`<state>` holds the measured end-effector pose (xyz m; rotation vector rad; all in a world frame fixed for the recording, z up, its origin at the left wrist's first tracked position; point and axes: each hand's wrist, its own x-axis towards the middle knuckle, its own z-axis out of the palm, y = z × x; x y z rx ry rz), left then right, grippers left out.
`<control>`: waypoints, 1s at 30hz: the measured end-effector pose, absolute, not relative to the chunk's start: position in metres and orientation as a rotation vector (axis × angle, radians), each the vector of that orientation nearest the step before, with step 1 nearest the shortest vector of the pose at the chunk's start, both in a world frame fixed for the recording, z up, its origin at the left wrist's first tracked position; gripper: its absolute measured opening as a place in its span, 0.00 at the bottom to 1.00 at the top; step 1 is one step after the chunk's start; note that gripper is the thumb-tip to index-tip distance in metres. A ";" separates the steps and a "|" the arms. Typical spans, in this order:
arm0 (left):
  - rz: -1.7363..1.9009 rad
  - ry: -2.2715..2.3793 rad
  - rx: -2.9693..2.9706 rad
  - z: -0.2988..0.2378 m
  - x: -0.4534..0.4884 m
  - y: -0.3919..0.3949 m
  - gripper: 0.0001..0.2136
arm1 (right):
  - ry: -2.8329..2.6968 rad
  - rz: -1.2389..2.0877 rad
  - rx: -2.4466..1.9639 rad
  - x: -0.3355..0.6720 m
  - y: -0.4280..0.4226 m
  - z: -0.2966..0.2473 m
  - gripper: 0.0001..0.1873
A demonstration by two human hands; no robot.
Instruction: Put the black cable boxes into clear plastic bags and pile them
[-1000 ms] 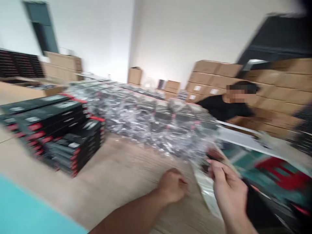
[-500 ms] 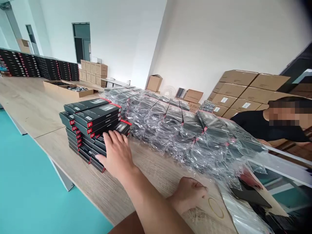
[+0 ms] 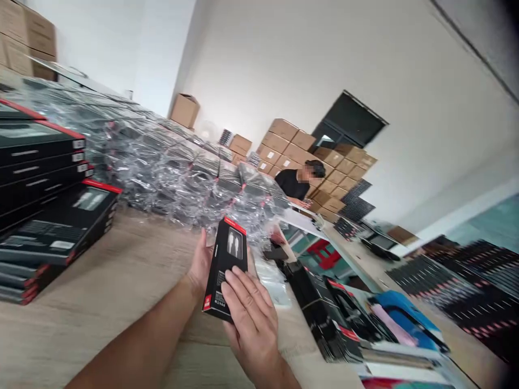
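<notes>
My left hand point(image 3: 199, 265) cups a slim black red-topped cardboard box point(image 3: 232, 244) from behind, its long axis near 1 o'clock, while my right fingers point(image 3: 247, 296) lie together, clamping its front.

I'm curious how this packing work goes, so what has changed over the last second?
The right hand left the stack of boxes and, with the left hand, now holds up a black retail box, probably taken from that stack. The view has swung, so the stack sits at the left edge. The plastic-wrapped packs stayed as they were, and the co-worker still stands beyond them.
</notes>
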<state>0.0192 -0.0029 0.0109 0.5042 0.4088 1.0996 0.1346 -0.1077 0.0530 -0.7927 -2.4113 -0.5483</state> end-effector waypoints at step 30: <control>0.929 0.801 0.751 -0.027 0.051 0.000 0.09 | -1.444 0.250 -2.673 0.301 0.030 -0.004 0.30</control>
